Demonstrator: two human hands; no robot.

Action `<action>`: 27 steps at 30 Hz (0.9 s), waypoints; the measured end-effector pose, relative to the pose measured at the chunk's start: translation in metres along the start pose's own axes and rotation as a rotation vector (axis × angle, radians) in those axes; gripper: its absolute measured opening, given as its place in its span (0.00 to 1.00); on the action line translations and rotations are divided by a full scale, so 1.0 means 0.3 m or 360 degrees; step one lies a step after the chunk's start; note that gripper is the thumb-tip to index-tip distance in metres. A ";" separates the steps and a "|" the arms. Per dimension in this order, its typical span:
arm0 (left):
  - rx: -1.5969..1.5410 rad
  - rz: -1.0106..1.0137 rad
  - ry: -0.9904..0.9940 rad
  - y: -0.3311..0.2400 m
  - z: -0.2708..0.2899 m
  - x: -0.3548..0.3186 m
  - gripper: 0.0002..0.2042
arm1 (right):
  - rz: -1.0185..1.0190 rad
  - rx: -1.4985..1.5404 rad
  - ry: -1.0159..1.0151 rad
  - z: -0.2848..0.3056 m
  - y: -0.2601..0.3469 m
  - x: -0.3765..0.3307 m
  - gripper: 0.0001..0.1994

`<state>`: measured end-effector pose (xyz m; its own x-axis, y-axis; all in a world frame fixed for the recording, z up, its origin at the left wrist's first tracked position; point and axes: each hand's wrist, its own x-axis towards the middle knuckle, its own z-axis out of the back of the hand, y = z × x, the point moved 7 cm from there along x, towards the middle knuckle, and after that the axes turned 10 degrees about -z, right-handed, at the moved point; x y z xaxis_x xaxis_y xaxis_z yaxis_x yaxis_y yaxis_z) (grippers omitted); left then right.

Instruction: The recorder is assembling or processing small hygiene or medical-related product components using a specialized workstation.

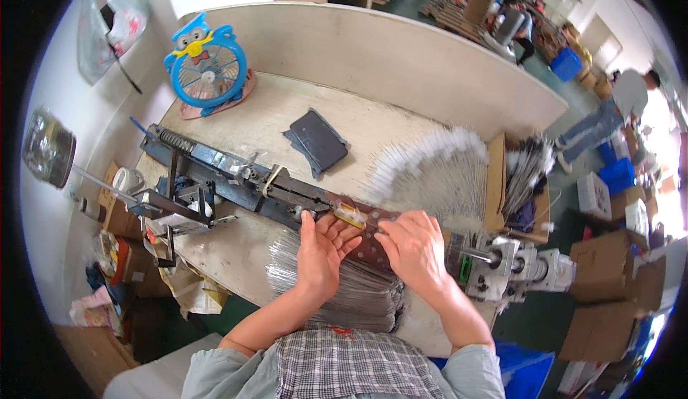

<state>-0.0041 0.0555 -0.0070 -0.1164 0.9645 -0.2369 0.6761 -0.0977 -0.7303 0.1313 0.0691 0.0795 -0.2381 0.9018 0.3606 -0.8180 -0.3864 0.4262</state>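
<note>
My left hand (322, 254) is palm up beside the long metal machine (287, 188), its thumb apart and its fingers loosely bent. Just beyond its fingertips is a small yellow piece (350, 215) at the machine's right end. My right hand (417, 250) is closed in a pinch, and a thin wire (372, 225) runs from its fingertips toward the yellow piece. Beneath both hands lies a dark dotted cloth (369, 247). A thick bundle of thin metal wires (358, 291) rests on the table nearest my body.
Thin rods with white tufted ends (430, 166) fan out at the back right, beside a cardboard box (496, 184) of similar rods. A dark flat device (319, 141) and a blue fan (208, 73) stand farther back. Right of my hand sits a metal-shafted machine (519, 266). A person (616, 109) walks beyond.
</note>
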 end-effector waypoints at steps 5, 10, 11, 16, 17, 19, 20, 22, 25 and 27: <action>0.0161 0.0076 -0.0002 0.019 0.046 -0.039 0.31 | -0.0017 0.0253 -0.0135 0.050 0.025 -0.024 0.07; 0.0513 -0.0047 0.0007 -0.085 0.287 -0.047 0.22 | -0.0114 0.0358 0.0244 -0.005 -0.057 -0.148 0.08; 0.0586 -0.0211 -0.0352 -0.127 0.403 -0.046 0.19 | -0.0198 0.0368 0.0326 -0.033 -0.080 -0.184 0.08; -0.0324 -0.0433 -0.1132 -0.367 1.143 -0.124 0.16 | -0.0437 0.0108 0.0868 -0.157 -0.105 -0.282 0.09; -0.0253 -0.0557 -0.1066 -0.452 1.290 -0.151 0.17 | -0.0416 0.0082 0.0942 -0.171 -0.102 -0.276 0.09; 0.0374 -0.0931 -0.1546 -0.606 1.270 -0.228 0.22 | -0.0394 0.0037 0.1014 -0.179 -0.100 -0.257 0.09; 0.0358 -0.0913 -0.1525 -0.645 1.453 -0.220 0.21 | -0.0404 0.0019 0.1019 -0.165 -0.101 -0.245 0.08; 0.0296 -0.0784 -0.1534 -0.661 1.454 -0.208 0.20 | -0.0420 -0.0017 0.1027 -0.150 -0.105 -0.234 0.08; 0.0241 -0.0823 -0.1594 -0.572 1.352 -0.195 0.19 | -0.0473 0.0023 0.0903 -0.125 -0.115 -0.232 0.07; 0.0152 -0.0813 -0.1444 -0.465 1.208 -0.169 0.17 | -0.0531 0.0011 0.0864 -0.119 -0.137 -0.240 0.08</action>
<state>-0.3562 -0.0686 -0.1252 -0.9014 0.3542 -0.2490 0.3369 0.2125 -0.9173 0.1633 0.0269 0.0063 -0.2041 0.9427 -0.2638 -0.8911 -0.0673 0.4489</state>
